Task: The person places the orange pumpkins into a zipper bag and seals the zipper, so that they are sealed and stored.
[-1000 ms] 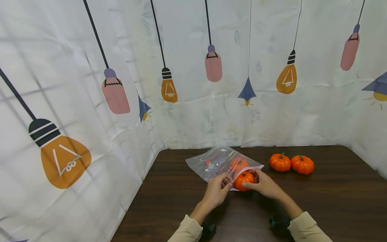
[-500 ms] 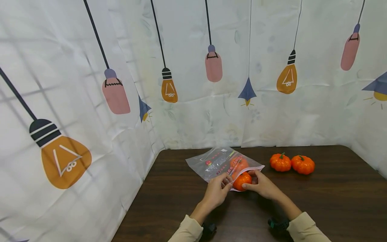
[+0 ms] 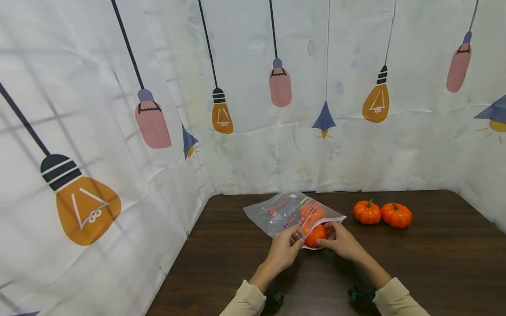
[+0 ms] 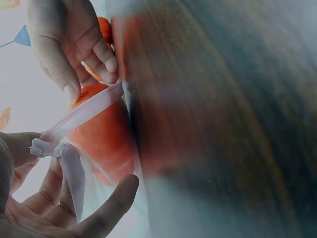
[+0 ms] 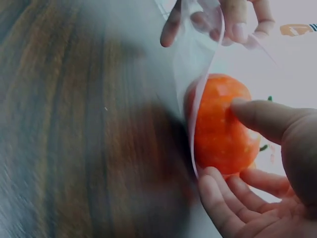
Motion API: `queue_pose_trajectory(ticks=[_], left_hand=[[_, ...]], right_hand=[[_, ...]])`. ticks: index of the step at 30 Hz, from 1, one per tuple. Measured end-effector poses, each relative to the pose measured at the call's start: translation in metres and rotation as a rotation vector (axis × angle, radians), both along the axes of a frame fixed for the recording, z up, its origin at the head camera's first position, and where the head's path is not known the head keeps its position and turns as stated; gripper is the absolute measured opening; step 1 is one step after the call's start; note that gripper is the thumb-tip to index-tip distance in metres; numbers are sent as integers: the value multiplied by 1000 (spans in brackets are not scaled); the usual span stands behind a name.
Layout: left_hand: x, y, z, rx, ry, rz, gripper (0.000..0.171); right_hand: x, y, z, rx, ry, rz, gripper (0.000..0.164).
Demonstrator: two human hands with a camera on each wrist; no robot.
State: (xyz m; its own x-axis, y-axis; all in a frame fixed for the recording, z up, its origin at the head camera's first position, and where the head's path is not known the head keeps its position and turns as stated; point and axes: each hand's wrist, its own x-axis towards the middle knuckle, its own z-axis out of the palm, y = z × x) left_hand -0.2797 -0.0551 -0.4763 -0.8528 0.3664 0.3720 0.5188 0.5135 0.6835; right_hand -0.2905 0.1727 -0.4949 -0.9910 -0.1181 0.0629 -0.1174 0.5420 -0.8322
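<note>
A clear zip bag with a pink zip edge and red print lies on the table, its mouth facing the person. My left hand pinches the zip edge at the mouth's left side. An orange toy pumpkin sits partly inside that mouth. My right hand grips this pumpkin, with the thumb on its near face and the fingers at its side, as the right wrist view shows. Deeper in the bag, a second orange pumpkin shows through the plastic.
Two more orange pumpkins with green stems, a left one and a right one, stand side by side at the back right of the dark wooden table. A white curtain printed with lamps hangs behind the table.
The gripped pumpkin has moved a little left and further into the bag, with my right hand following it. My left hand stays at the bag's edge.
</note>
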Motion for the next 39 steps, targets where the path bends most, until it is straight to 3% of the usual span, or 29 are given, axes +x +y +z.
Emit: queue_pose_trajectory(ticks=[11,24,32,39], left_hand=[[-1,0,1,3,-9,1,6],[-1,0,-1,42,20,-11,7],[-2,0,1,48,23,-9,4],[-2,1,-1,55,52,-18,6]], right_hand=[[0,-12,-1,-2,21,-79,43],[-5,-34,0,-31,45,-176,34],[-4,-38,-2,-63,66,-113,30],[-3,-37,-5,-102,85,5,32]])
